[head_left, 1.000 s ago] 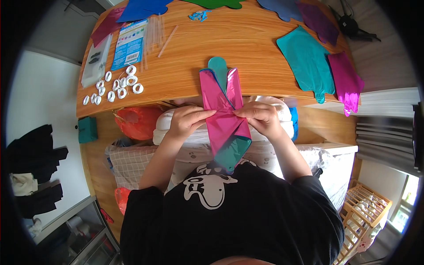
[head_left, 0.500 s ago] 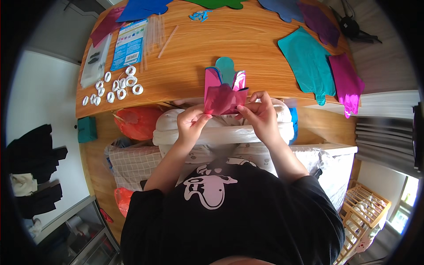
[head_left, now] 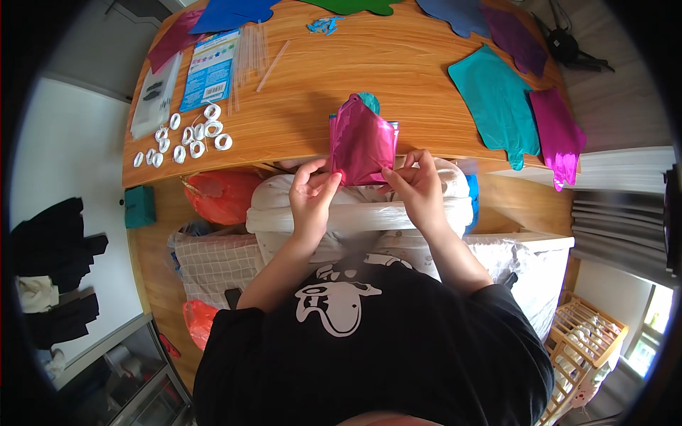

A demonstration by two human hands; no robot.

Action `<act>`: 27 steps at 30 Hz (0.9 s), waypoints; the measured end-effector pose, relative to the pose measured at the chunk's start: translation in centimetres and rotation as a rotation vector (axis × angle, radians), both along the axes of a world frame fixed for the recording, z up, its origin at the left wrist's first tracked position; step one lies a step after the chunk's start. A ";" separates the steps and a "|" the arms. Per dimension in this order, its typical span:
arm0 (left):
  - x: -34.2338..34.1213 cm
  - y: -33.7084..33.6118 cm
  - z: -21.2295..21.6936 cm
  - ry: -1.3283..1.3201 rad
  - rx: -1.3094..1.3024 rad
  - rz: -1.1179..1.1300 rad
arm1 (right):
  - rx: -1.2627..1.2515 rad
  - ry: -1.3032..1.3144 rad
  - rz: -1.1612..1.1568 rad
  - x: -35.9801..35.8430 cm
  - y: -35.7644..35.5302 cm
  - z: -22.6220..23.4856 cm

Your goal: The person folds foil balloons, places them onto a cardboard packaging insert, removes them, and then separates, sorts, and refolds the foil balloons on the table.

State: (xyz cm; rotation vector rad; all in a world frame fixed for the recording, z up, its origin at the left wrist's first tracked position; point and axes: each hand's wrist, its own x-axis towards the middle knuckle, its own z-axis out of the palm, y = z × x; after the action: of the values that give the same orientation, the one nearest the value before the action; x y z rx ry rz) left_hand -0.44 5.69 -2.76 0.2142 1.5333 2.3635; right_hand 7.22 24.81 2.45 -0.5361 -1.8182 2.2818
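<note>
Between my hands, at the table's near edge, is a shiny magenta foil balloon [head_left: 364, 142], flat and folded, with a top flap lying away from me. My left hand [head_left: 312, 195] pinches its near left corner between thumb and fingers. At the near right corner, my right hand [head_left: 415, 188] grips the foil the same way, other fingers curled. A teal rounded foil end [head_left: 370, 102] pokes out beyond the magenta flap. Darker foil edges show at the sides of the folded stack; the layers beneath are hidden.
On the wooden table [head_left: 312, 78] lie white ribbon rolls [head_left: 197, 135], a blue printed package [head_left: 207, 71], clear straws [head_left: 250, 57] and small blue pieces [head_left: 325, 26]. Flat foil balloons, including a teal one [head_left: 494, 103] and a magenta one [head_left: 556, 131], rest at the right.
The magenta flap, folded toward me before, now lies stretched out away from me and covers most of the teal end. Both hands still pinch the near corners.
</note>
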 end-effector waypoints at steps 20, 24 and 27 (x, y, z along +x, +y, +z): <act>-5.6 -0.7 11.4 0.475 0.107 0.010 | 1.485 0.494 -0.314 -3.2 -0.5 2.1; -7.0 -2.3 12.3 1.378 -0.961 -0.042 | 1.507 0.323 -0.324 -4.9 -2.0 2.4; -6.2 -1.1 10.6 1.386 -0.984 -0.083 | 1.480 0.274 -0.274 -5.3 -2.8 2.9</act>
State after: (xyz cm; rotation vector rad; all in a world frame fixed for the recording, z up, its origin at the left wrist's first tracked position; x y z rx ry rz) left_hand -6.62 4.55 7.80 1.7787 2.8315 0.9129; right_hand 1.90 21.98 5.33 -0.1340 -2.3798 0.4010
